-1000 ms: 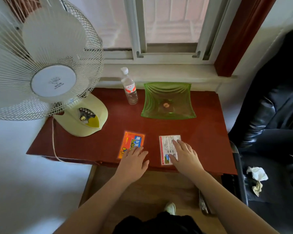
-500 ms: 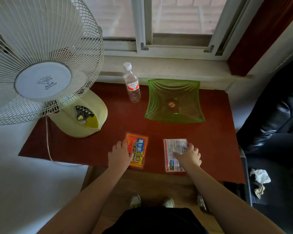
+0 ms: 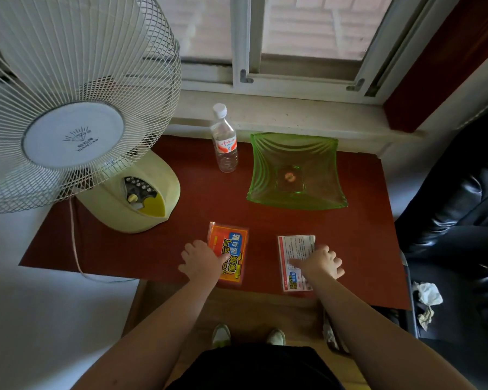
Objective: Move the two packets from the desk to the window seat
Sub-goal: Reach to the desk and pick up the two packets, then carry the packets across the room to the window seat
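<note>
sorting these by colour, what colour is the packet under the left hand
Orange with a blue panel, the orange packet; head view.

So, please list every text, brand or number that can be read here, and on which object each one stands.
"DIAMOND", under a diamond emblem, on the fan's centre cap.
Large Chinese characters on the orange packet; "元气" looks legible, the rest is partly covered by the left hand.
White packet under the right hand: fine print, too small to read.
Water bottle: red label script, too blurred to read.
</note>
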`<state>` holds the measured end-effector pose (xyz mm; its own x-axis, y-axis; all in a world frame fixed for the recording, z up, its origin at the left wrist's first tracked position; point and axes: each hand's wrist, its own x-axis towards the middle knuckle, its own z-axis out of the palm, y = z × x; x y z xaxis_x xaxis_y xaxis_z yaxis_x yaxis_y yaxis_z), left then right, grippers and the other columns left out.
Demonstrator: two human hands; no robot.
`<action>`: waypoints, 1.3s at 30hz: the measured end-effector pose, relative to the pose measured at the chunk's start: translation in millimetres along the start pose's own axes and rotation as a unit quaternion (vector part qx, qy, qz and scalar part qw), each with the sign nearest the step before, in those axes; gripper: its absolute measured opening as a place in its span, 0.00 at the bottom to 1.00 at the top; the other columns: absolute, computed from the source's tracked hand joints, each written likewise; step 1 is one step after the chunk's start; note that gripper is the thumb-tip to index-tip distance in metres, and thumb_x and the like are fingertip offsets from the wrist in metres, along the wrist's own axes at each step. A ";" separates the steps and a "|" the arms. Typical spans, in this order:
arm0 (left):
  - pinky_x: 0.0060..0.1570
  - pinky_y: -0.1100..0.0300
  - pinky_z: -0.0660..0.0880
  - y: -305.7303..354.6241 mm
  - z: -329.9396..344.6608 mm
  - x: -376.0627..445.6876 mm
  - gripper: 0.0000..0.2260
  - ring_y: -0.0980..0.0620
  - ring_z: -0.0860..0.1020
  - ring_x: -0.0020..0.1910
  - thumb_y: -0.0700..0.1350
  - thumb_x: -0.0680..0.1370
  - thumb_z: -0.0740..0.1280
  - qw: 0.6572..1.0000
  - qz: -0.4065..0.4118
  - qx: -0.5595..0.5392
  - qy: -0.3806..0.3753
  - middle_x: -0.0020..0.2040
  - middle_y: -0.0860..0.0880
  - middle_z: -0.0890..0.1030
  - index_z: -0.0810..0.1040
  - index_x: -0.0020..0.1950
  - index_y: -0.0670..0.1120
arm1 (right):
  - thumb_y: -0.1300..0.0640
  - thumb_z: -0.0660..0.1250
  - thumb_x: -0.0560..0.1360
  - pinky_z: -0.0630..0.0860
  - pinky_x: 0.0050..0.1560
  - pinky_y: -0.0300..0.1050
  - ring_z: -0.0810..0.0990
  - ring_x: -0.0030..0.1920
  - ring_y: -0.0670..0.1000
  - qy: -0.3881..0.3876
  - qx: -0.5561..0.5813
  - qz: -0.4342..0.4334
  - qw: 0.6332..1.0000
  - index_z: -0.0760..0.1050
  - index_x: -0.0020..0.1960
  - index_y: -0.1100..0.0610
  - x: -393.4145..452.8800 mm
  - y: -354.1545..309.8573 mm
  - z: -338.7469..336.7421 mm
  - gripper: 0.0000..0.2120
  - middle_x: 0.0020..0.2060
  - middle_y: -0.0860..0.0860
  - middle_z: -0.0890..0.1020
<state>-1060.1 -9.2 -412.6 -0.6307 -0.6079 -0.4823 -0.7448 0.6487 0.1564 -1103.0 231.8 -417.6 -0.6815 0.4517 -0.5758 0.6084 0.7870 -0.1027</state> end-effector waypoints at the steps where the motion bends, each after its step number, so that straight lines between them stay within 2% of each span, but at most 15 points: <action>1: 0.61 0.41 0.72 -1.0 -0.4 0.7 0.38 0.41 0.71 0.68 0.64 0.68 0.75 1.000 -0.001 -0.004 -0.003 0.67 0.41 0.74 0.70 0.69 0.42 | 0.36 0.77 0.63 0.62 0.71 0.57 0.64 0.73 0.59 -0.008 -0.003 0.003 1.000 0.62 0.74 0.59 0.7 0.3 -1.0 0.50 0.71 0.57 0.70; 4: 0.61 0.40 0.72 -2.6 -1.3 2.5 0.35 0.40 0.72 0.67 0.62 0.68 0.76 1.000 0.003 -0.023 -0.009 0.66 0.42 0.75 0.71 0.66 0.43 | 0.35 0.77 0.63 0.62 0.72 0.57 0.64 0.73 0.60 -0.015 -0.005 0.011 1.000 0.62 0.74 0.59 -0.3 1.7 -2.9 0.50 0.72 0.57 0.70; 6: 0.60 0.41 0.72 -2.8 -2.3 2.8 0.31 0.41 0.75 0.65 0.59 0.68 0.77 0.999 0.010 -0.049 -0.010 0.63 0.43 0.78 0.73 0.62 0.43 | 0.39 0.78 0.65 0.68 0.70 0.58 0.70 0.70 0.60 -0.011 0.035 -0.004 0.999 0.64 0.71 0.59 -3.0 3.7 -3.5 0.45 0.69 0.58 0.73; 8: 0.58 0.42 0.71 -3.7 -3.4 2.3 0.25 0.41 0.79 0.60 0.55 0.69 0.78 0.996 0.025 -0.089 -0.011 0.58 0.44 0.82 0.71 0.56 0.45 | 0.49 0.79 0.68 0.80 0.58 0.60 0.81 0.58 0.59 -0.021 0.136 -0.031 0.990 0.68 0.64 0.59 -7.3 5.8 -3.7 0.32 0.60 0.58 0.80; 10: 0.58 0.42 0.71 -6.4 -5.7 -0.3 0.21 0.40 0.81 0.56 0.51 0.71 0.77 0.993 0.046 -0.111 -0.018 0.54 0.45 0.84 0.67 0.51 0.48 | 0.56 0.77 0.72 0.85 0.45 0.56 0.86 0.48 0.56 -0.034 0.207 -0.056 0.976 0.69 0.60 0.58 -14.4 7.1 -6.6 0.23 0.54 0.56 0.83; 12: 0.58 0.42 0.72 -10.9 -9.2 -2.1 0.20 0.41 0.82 0.55 0.48 0.72 0.76 0.991 0.069 -0.115 -0.021 0.54 0.45 0.84 0.66 0.52 0.50 | 0.58 0.75 0.73 0.85 0.42 0.50 0.86 0.44 0.52 -0.058 0.236 -0.084 0.966 0.72 0.58 0.57 -17.7 10.9 -9.9 0.17 0.52 0.53 0.84; 14: 0.56 0.43 0.76 -18.3 -14.2 -3.1 0.21 0.41 0.82 0.55 0.47 0.72 0.77 0.984 0.092 -0.149 -0.035 0.56 0.45 0.84 0.70 0.59 0.48 | 0.58 0.73 0.75 0.85 0.44 0.50 0.87 0.44 0.51 -0.104 0.266 -0.107 0.952 0.75 0.58 0.57 -20.6 17.3 -12.3 0.14 0.51 0.52 0.86; 16: 0.54 0.44 0.80 -26.3 -19.7 -3.8 0.23 0.41 0.83 0.54 0.44 0.71 0.78 0.965 0.101 -0.229 -0.081 0.56 0.43 0.84 0.75 0.63 0.44 | 0.58 0.72 0.75 0.85 0.46 0.52 0.88 0.44 0.53 -0.163 0.304 -0.112 0.932 0.77 0.57 0.57 -24.5 25.4 -15.6 0.11 0.47 0.53 0.88; 18: 0.54 0.43 0.81 -35.5 -26.8 -4.9 0.15 0.42 0.84 0.50 0.42 0.71 0.77 0.937 0.084 -0.312 -0.134 0.54 0.41 0.86 0.80 0.56 0.43 | 0.57 0.72 0.75 0.85 0.41 0.49 0.89 0.43 0.53 -0.218 0.353 -0.097 0.905 0.79 0.57 0.59 -30.5 33.2 -19.4 0.11 0.44 0.53 0.89; 21: 0.53 0.44 0.82 -46.7 -39.1 -7.1 0.12 0.44 0.86 0.48 0.40 0.74 0.75 0.891 0.065 -0.396 -0.215 0.52 0.42 0.87 0.81 0.57 0.43 | 0.58 0.72 0.75 0.84 0.40 0.51 0.88 0.47 0.58 -0.288 0.453 -0.064 0.841 0.78 0.58 0.63 -41.3 38.4 -23.7 0.14 0.48 0.58 0.88; 24: 0.45 0.52 0.83 -50.0 -52.9 -15.6 0.13 0.49 0.87 0.45 0.39 0.77 0.72 0.858 0.106 -0.426 -0.265 0.50 0.47 0.87 0.79 0.61 0.46 | 0.58 0.69 0.77 0.84 0.42 0.52 0.87 0.50 0.61 -0.326 0.508 -0.065 0.795 0.76 0.60 0.64 -53.9 37.9 -26.1 0.14 0.51 0.61 0.87; 27: 0.51 0.50 0.82 -46.3 -66.5 -26.4 0.12 0.48 0.86 0.50 0.40 0.78 0.71 0.840 0.151 -0.434 -0.290 0.51 0.48 0.88 0.80 0.60 0.50 | 0.56 0.69 0.77 0.84 0.45 0.55 0.86 0.53 0.63 -0.322 0.540 -0.063 0.775 0.76 0.62 0.64 -69.7 37.2 -26.7 0.17 0.54 0.62 0.86; 30: 0.44 0.55 0.82 -39.7 -78.5 -33.6 0.08 0.51 0.87 0.46 0.42 0.79 0.70 0.817 0.164 -0.446 -0.325 0.46 0.52 0.89 0.81 0.56 0.53 | 0.56 0.68 0.78 0.84 0.46 0.55 0.85 0.55 0.63 -0.309 0.574 -0.069 0.755 0.75 0.63 0.64 -85.4 41.4 -29.3 0.17 0.55 0.62 0.86; 34: 0.46 0.49 0.83 -29.1 -91.8 -39.7 0.08 0.46 0.87 0.49 0.44 0.81 0.67 0.791 0.151 -0.464 -0.370 0.49 0.47 0.89 0.81 0.57 0.52 | 0.55 0.65 0.80 0.85 0.44 0.52 0.87 0.53 0.61 -0.263 0.587 -0.079 0.761 0.76 0.61 0.62 -108.0 52.5 -33.8 0.14 0.52 0.60 0.87; 39: 0.34 0.54 0.83 -11.9 -97.5 -56.3 0.08 0.46 0.88 0.45 0.42 0.82 0.64 0.772 0.194 -0.431 -0.425 0.48 0.45 0.89 0.82 0.56 0.49 | 0.53 0.64 0.80 0.85 0.46 0.54 0.87 0.52 0.60 -0.193 0.623 -0.076 0.755 0.77 0.61 0.61 -133.1 83.0 -33.9 0.14 0.52 0.59 0.88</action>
<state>-1037.0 -27.3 -303.3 -0.7443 0.3139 -0.5895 -0.6355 -0.0616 0.7696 -975.6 251.2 -322.0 -0.7587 0.0501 -0.6495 0.6097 -0.2962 -0.7352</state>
